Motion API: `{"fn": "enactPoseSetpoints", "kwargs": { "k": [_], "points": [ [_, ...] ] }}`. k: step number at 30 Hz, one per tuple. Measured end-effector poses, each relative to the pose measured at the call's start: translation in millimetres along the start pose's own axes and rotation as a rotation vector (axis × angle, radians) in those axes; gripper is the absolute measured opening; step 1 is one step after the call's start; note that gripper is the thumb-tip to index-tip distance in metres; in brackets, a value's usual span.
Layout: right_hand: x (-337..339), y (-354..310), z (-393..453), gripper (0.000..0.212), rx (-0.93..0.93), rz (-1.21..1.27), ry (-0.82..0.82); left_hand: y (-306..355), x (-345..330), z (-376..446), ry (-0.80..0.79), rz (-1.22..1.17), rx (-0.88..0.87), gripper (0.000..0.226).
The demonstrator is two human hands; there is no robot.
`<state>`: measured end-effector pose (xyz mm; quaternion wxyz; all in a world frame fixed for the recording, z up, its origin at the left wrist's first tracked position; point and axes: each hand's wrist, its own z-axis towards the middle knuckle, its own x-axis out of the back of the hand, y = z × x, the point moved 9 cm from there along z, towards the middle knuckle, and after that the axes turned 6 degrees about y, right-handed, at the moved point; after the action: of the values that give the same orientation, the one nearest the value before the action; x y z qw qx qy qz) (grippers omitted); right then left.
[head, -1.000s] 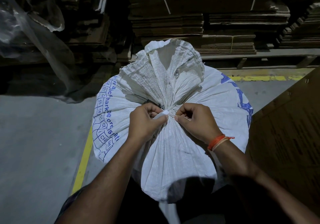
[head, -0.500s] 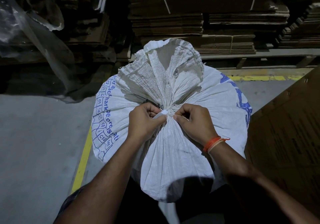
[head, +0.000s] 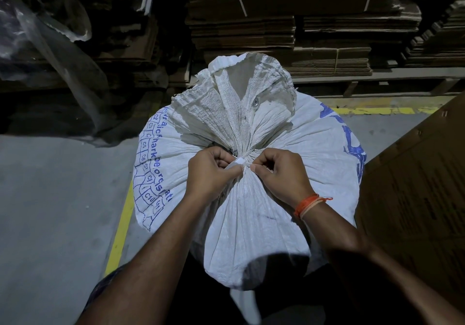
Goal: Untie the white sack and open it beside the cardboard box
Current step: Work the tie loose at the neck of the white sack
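A full white woven sack (head: pixel 251 219) with blue print stands upright in front of me, its neck gathered and bound by a white tie (head: pixel 236 164). The loose mouth fans out above the knot. My left hand (head: pixel 210 173) pinches the flat white end of the tie from the left. My right hand (head: pixel 281 173), with an orange thread band on the wrist, pinches the knot from the right. Both sets of fingertips meet at the bound neck. The brown cardboard box (head: pixel 412 178) stands right beside the sack, on its right.
Stacks of flattened cardboard (head: pixel 241 27) on pallets fill the back. Clear plastic sheeting (head: pixel 50 35) hangs at the upper left. A yellow floor line (head: pixel 120 226) runs along the sack's left, another at the far right. Grey concrete floor (head: pixel 50 211) lies to the left.
Both hands stay pinched at the knot, shifting only slightly; the neck remains bound.
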<state>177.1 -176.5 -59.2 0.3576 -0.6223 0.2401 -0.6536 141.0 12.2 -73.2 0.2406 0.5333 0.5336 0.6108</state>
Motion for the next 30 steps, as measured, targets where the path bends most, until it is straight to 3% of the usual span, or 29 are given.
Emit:
{"fn": "enactPoseSetpoints", "kwargs": {
  "k": [15, 30],
  "points": [
    [4.5, -1.5, 5.1, 0.006, -0.022, 0.096, -0.125, 5.4, 1.7, -1.9, -0.008, 0.012, 0.004, 0.012],
    [-1.1, 0.2, 6.1, 0.006, 0.005, 0.037, -0.054, 7.5, 0.6, -2.0, -0.012, 0.01, -0.018, 0.011]
  ]
}}
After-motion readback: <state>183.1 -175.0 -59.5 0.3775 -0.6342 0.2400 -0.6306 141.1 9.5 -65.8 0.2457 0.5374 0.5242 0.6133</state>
